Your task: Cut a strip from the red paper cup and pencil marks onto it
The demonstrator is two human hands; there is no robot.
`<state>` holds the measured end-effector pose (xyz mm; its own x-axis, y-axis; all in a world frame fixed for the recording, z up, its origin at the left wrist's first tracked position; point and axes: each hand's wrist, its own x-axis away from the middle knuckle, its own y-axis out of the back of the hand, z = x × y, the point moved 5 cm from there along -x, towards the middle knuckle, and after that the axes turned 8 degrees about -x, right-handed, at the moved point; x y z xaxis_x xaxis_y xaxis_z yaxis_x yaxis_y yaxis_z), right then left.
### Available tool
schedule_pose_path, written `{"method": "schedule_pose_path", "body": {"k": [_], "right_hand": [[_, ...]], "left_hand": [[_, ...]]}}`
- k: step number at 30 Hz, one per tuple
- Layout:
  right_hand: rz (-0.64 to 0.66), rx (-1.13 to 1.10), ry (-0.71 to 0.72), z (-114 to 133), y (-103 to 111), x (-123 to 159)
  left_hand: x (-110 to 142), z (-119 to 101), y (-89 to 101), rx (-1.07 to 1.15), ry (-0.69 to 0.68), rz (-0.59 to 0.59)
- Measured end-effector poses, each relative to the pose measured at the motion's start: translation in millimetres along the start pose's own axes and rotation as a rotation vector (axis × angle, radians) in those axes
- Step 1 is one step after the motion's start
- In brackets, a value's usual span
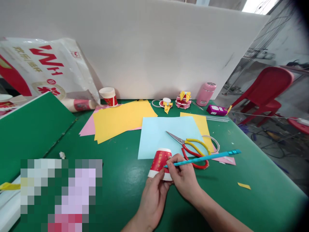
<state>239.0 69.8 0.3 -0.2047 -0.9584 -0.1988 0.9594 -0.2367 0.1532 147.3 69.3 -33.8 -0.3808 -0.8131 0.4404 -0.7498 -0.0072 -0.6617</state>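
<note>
A red paper cup with white bands [161, 159] is gripped from below in my left hand [154, 196], tilted and raised over the near part of the table. My right hand [184, 177] pinches a blue pencil [207, 157] whose tip points at the cup's side, beside my left thumb. Whether the tip touches the cup I cannot tell. Just beyond my hands, a pair of scissors [196, 148] with red and yellow handles lies partly on a light blue paper sheet [164, 133].
Yellow sheets [123, 119] lie over pink paper on the green table [116, 180]. Along the white board [154, 48] stand a paper cup [108, 96], two paper-trimmed crafts [183, 100] and a pink bottle [207, 94]. A tape roll [215, 143] lies right of the scissors.
</note>
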Motion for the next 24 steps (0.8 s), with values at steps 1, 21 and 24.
{"method": "schedule_pose_path", "body": {"k": [1, 21, 24], "right_hand": [[0.000, -0.004, -0.002, 0.0, -0.2, -0.4], [0.003, 0.018, 0.004, 1.5, 0.0, -2.2], [-0.008, 0.020, 0.013, 0.3, 0.7, -2.5]], "left_hand": [[-0.2, 0.3, 0.2, -0.003, -0.001, 0.002], [-1.3, 1.5, 0.2, 0.002, 0.005, 0.026], [-1.1, 0.3, -0.1, 0.002, 0.007, 0.003]]}}
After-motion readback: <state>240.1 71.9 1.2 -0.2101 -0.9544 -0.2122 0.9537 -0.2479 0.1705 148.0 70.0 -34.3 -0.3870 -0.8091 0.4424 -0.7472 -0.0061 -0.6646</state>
